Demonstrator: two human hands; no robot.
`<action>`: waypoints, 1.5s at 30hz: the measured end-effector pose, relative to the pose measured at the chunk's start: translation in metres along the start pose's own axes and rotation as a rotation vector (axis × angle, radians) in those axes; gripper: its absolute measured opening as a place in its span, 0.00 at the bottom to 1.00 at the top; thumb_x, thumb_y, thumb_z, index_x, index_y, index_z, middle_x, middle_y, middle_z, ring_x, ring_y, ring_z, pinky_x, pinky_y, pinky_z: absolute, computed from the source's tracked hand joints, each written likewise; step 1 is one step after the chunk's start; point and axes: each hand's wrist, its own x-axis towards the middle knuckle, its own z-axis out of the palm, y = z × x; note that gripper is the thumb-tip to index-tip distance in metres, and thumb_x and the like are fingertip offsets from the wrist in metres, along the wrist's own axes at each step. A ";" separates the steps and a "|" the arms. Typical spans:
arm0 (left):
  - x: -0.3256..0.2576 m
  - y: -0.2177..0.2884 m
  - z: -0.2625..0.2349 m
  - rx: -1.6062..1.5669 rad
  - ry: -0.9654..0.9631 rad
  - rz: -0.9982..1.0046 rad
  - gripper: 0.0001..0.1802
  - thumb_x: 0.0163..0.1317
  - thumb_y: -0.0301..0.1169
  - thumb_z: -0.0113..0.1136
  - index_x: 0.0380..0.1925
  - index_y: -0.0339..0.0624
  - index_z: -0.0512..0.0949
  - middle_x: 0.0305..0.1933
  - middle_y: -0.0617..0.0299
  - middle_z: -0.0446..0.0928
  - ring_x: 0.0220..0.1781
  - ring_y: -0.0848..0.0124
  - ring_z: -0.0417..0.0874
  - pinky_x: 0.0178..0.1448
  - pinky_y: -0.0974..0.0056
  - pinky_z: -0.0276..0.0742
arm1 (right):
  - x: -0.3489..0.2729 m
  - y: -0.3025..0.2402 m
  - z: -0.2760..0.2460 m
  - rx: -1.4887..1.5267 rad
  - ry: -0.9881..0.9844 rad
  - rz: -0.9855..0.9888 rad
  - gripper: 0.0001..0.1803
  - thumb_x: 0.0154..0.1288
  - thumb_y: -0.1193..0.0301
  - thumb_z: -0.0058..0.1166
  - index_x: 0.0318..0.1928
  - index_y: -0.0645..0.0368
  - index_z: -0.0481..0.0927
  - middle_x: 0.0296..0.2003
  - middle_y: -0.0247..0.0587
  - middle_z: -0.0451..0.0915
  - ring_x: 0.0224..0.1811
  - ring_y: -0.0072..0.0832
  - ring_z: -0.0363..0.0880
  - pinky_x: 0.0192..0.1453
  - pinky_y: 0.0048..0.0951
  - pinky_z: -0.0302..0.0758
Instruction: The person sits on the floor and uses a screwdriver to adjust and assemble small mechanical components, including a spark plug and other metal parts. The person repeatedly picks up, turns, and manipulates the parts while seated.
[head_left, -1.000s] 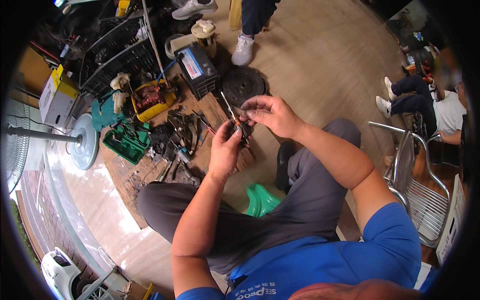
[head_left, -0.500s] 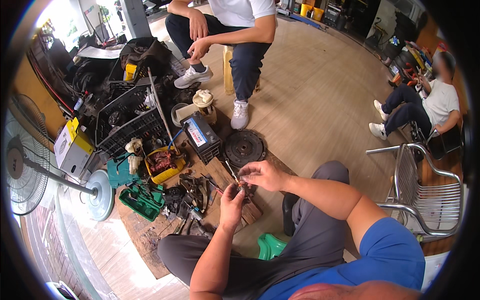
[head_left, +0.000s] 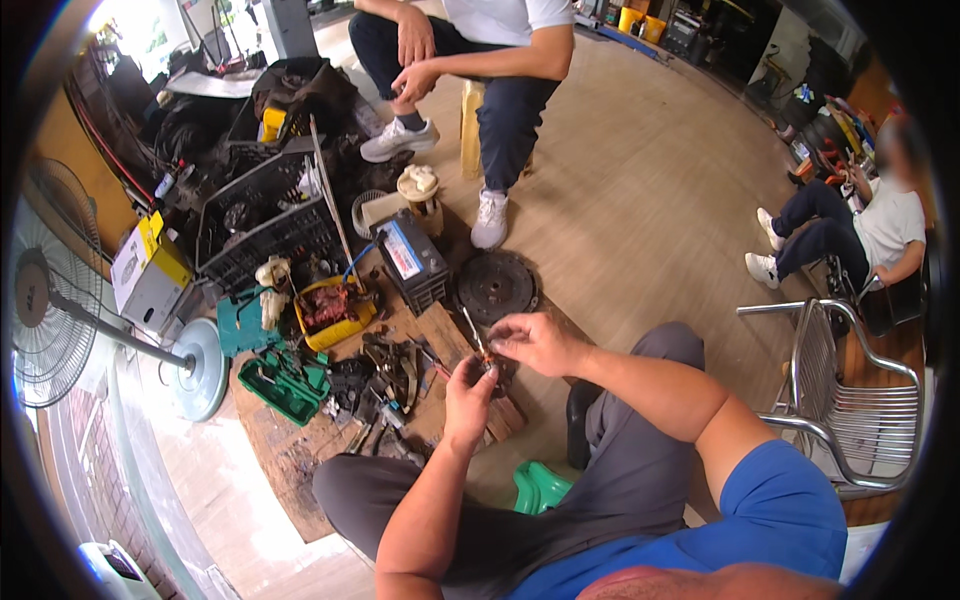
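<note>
Head view, left to right: our left hand (head_left: 468, 395) is closed around a small dark part (head_left: 487, 368), held up above the board on the floor (head_left: 290, 455) strewn with tools. Our right hand (head_left: 530, 342) pinches a thin metal rod (head_left: 472, 332) at that part's top, fingers narrow. We judge we are mid-fitting or prying; next calls for a steady grip and fine, aligned pressure.

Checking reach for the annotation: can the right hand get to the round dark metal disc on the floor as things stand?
Probably yes. The right hand is just below the disc, nothing standing between them. But it pinches a thin rod with the left hand, so it isn't free.
</note>
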 end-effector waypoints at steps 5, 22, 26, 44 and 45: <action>0.003 0.007 0.007 0.018 0.049 0.092 0.14 0.67 0.24 0.60 0.52 0.35 0.74 0.43 0.64 0.79 0.41 0.75 0.81 0.44 0.69 0.80 | 0.006 0.008 -0.005 0.027 -0.004 0.087 0.13 0.71 0.74 0.56 0.52 0.66 0.79 0.42 0.36 0.83 0.44 0.18 0.80 0.50 0.23 0.79; 0.000 0.018 0.009 0.048 0.047 0.034 0.17 0.64 0.27 0.65 0.52 0.37 0.74 0.44 0.65 0.82 0.41 0.78 0.81 0.41 0.73 0.75 | 0.009 0.007 -0.005 0.188 0.019 0.074 0.12 0.71 0.71 0.55 0.48 0.67 0.81 0.37 0.36 0.84 0.36 0.19 0.80 0.41 0.23 0.79; 0.000 0.019 0.009 -0.006 0.019 0.025 0.17 0.64 0.27 0.65 0.52 0.37 0.76 0.44 0.65 0.82 0.42 0.78 0.81 0.43 0.73 0.75 | 0.008 0.005 -0.005 0.166 0.024 0.082 0.12 0.71 0.71 0.55 0.48 0.67 0.80 0.37 0.37 0.84 0.36 0.19 0.80 0.41 0.23 0.79; -0.003 0.022 0.010 0.054 0.030 -0.015 0.20 0.60 0.28 0.70 0.51 0.35 0.77 0.40 0.67 0.80 0.39 0.81 0.76 0.43 0.73 0.74 | 0.007 0.009 0.000 -0.377 0.106 0.024 0.10 0.66 0.70 0.58 0.41 0.65 0.84 0.34 0.48 0.86 0.35 0.32 0.85 0.41 0.33 0.79; -0.002 0.019 0.010 0.073 0.037 0.008 0.20 0.60 0.28 0.70 0.51 0.36 0.77 0.40 0.67 0.80 0.38 0.81 0.76 0.41 0.74 0.73 | 0.006 0.009 0.000 -0.429 0.096 0.009 0.11 0.65 0.70 0.59 0.41 0.65 0.84 0.34 0.50 0.85 0.36 0.36 0.85 0.42 0.35 0.79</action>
